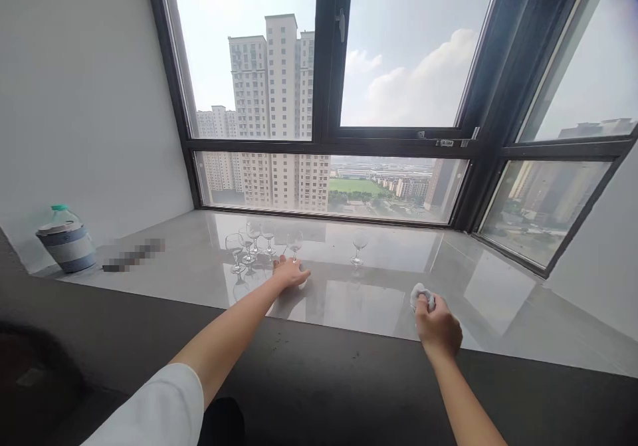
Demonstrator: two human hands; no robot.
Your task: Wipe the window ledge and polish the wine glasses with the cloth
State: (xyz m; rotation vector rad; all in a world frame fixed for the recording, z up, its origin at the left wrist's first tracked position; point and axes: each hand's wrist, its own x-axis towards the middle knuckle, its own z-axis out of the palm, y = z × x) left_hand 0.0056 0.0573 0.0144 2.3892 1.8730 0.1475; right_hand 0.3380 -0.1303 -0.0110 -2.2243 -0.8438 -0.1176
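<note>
My left hand (290, 274) reaches over the glossy sill, thumb and fingers apart. Just beyond it stands a stemmed glass (294, 240), whose foot is hidden behind the hand; whether they touch I cannot make out. Left of that hand, several more clear stemmed glasses stand upright in a cluster, the nearest glass (234, 246) at its left end. A single stemmed glass (359, 241) stands apart, between my two hands. Near the front edge on the right, my right hand (439, 326) is closed on a crumpled white cloth (419, 294), raised above the sill.
The pale, reflective sill (343, 300) ends in a front edge above a dark wall. At its left end stand a blue-and-grey bin (70, 246) and a green-capped clear bottle (60, 213). Dark-framed windows (329, 147) rise behind. A blurred dark item (132, 256) lies near the bin.
</note>
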